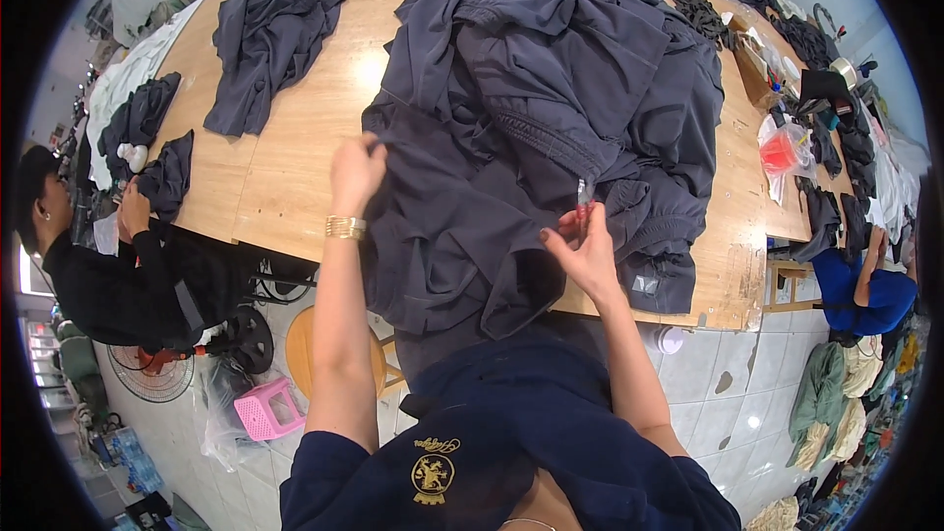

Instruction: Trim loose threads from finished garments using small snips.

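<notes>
A dark grey garment is spread at the table's near edge and partly hangs over it toward me. My left hand, with gold bangles at the wrist, is closed on the garment's left edge. My right hand is at the garment's right side, its fingers closed around a small silver-tipped tool that points away from me. The tool's exact kind is too small to make out. Just beyond lies a big heap of like garments, one with a gathered elastic waistband.
More dark garments lie at the table's far left. A red plastic container and a cardboard box stand on the right. Co-workers sit at both sides. A round wooden stool and pink plastic stool stand below.
</notes>
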Motion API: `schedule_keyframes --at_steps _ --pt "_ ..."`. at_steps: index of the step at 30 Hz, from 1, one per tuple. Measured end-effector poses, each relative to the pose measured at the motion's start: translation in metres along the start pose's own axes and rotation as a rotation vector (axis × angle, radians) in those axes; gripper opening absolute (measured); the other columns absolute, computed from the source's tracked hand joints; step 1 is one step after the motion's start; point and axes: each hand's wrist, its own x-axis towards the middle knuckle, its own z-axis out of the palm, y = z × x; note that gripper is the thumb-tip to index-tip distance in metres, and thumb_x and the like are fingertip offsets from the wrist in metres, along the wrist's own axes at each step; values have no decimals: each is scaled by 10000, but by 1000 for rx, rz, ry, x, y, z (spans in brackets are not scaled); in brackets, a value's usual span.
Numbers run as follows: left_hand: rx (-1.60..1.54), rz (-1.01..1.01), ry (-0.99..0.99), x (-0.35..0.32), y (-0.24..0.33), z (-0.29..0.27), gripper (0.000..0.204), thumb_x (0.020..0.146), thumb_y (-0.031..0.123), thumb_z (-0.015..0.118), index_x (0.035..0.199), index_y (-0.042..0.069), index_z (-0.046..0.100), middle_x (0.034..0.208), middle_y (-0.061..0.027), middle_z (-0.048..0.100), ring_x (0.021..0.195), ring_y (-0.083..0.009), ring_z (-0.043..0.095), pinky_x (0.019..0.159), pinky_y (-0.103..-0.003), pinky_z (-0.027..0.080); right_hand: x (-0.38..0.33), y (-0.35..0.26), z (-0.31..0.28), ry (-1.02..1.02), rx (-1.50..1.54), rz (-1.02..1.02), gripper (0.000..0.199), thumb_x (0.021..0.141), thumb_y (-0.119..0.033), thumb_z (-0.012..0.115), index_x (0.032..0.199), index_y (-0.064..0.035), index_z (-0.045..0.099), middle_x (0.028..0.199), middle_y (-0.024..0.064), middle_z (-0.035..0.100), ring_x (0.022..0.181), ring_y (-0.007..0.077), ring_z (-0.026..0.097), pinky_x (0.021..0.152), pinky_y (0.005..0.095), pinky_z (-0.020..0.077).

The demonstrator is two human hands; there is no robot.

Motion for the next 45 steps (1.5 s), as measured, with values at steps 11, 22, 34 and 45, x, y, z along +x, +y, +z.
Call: schedule_keyframes --at_steps 11,22,34,45 --pt "-847 201 -246 -99 -11 -130 198 747 -65 598 935 -4 595 856 -2 524 829 -71 494 708 -219 442 5 -5 -5 -87 121 -81 264 729 -17 601 917 -35 416 715 5 519 582 62 441 530 207 374" --pt "-469 128 -119 -84 34 -42 292 753 154 706 993 19 607 893 -144 639 838 -257 622 755 -321 478 -5 -6 -39 -442 -174 94 314 671 -44 585 869 -12 343 654 91 506 594 199 520 617 303 441" --pt "-389 706 3 -129 124 8 126 686 36 637 791 45 568 712 -105 544 644 -270 570 586 -344 462 -6 1 -40 -80 122 80 299 787 -107 672 833 -40 384 657 0 488 583 59 449 529 220 383" --pt "-643 140 -445 -175 100 9 255 761 181 722 822 1 553 707 -82 574 612 -179 586 584 -272 482 7 17 -7 -42 98 -1 252 763 -35 617 904 -18 409 740 65 589 612 123 562 567 260 452"
